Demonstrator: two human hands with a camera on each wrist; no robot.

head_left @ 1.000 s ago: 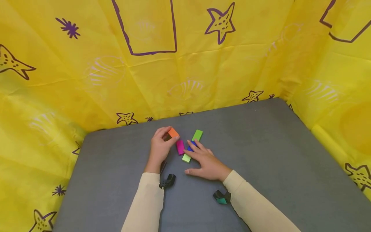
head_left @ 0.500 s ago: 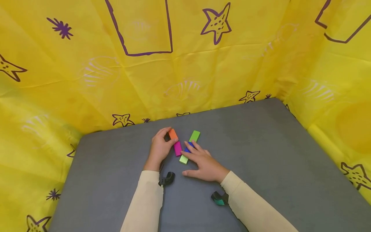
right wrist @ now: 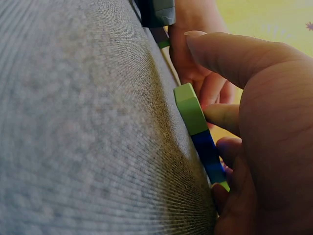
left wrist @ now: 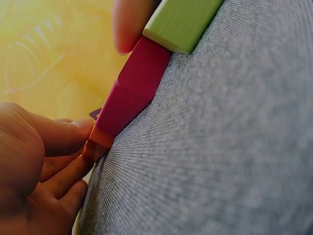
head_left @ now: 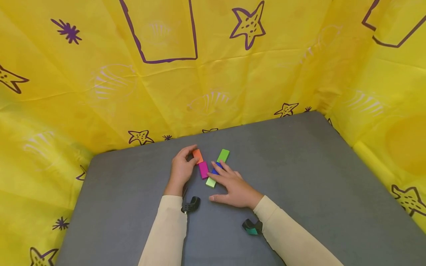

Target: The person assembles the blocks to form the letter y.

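Note:
My left hand (head_left: 181,169) pinches an orange block (head_left: 197,155) between thumb and fingers, flat on the grey surface. Its near end meets a magenta block (head_left: 203,170), so the two form a short slanting line. To the right lies a second line: a green block (head_left: 223,154), a blue block (head_left: 216,169) and a light green block (head_left: 210,182), end to end. Spread fingers of my right hand (head_left: 237,190) rest over the blue block and partly cover it. In the left wrist view, the magenta block (left wrist: 132,88) reaches up to the light green block (left wrist: 183,22).
Both wrists carry black camera mounts, the left one (head_left: 191,204) and the right one (head_left: 252,227). A grey cloth-covered table (head_left: 316,184) spreads around the hands. Yellow curtains (head_left: 166,99) with purple starfish drawings stand along its far and side edges.
My left hand has brought the orange block down and toward me against the magenta block's end, turning it into line. My right hand stays on the blue block's line.

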